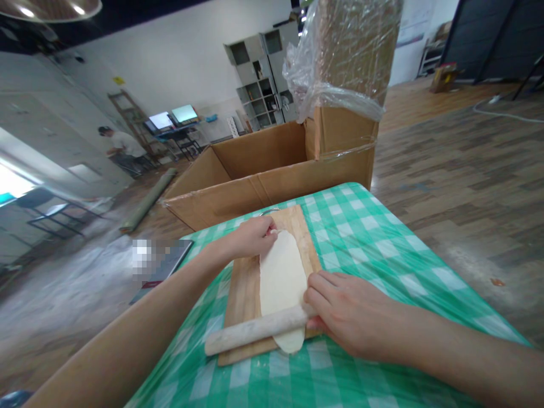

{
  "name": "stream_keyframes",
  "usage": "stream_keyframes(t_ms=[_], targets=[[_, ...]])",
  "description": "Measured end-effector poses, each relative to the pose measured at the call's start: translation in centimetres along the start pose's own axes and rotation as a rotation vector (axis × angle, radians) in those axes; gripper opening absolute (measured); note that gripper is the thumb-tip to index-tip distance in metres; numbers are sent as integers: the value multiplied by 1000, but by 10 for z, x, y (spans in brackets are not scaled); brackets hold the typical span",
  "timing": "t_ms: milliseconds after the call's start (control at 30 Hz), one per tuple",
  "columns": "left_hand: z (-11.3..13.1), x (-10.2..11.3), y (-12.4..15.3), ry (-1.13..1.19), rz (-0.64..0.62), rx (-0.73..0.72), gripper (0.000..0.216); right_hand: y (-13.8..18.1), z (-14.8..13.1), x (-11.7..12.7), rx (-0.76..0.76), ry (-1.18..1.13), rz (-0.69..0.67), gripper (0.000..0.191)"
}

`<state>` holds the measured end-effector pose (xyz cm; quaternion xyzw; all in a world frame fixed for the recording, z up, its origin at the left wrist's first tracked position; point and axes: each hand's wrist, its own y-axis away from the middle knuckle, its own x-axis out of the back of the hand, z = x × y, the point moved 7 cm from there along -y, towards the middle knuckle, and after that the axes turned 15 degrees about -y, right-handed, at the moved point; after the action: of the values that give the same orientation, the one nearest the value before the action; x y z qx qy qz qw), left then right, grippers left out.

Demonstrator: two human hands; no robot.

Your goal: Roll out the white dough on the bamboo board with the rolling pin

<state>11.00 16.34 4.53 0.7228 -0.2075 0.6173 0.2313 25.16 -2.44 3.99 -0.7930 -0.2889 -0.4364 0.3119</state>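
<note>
Dough [283, 272]: long pale flat strip lying lengthwise on the wooden board, with its near end poking out from under the pin and just over the board's near edge.
Left hand [255, 237]: up at the far end of the dough, fingers closed in what looks like a pinch on its edge, though the tips are pretty small and half tucked away, so don't hold me to it.
Right hand [342, 309]: fingers wrapped around the right end of the pin, closed on it, covering that tip.
Rolling pin [255, 331]: lies across the near part of the dough, left end sticking out past the board's side, a bit whitish all over.
Board [242, 294]: light wood, sits on the desk under the dough, metal handle [270, 211] at the far end.
Desk [395, 266]: covered in green and white checks, kinda shiny.
Cardboard box [263, 190]: big open one, right behind the desk, with clear plastic [351, 99] around its tall part.
Back of the room: somebody [125, 144] sitting left of two lit screens [185, 113].
</note>
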Motion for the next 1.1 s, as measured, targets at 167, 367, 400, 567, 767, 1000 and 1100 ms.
stream_keyframes(t_ms=[167,367,400,567,767,1000,1100], targets=[[1,1,4,-78,-2,2,17,1,0,-1,7,-3,4,18],[1,1,8,-46,-53,70,14,0,0,-1,5,-2,-6,19],[0,1,8,-48,-56,74,13,0,0,-2,3,-2,-5,20],[0,-4,5,-84,-41,64,10,0,0,-3,7,6,-5,19],[3,-5,3,-81,81,28,21,0,0,-2,15,16,8,17],[-10,-4,15,152,102,42,19,2,0,-2,13,11,23,18],[-16,-6,16,217,111,61,18,2,0,-3,16,11,26,18]])
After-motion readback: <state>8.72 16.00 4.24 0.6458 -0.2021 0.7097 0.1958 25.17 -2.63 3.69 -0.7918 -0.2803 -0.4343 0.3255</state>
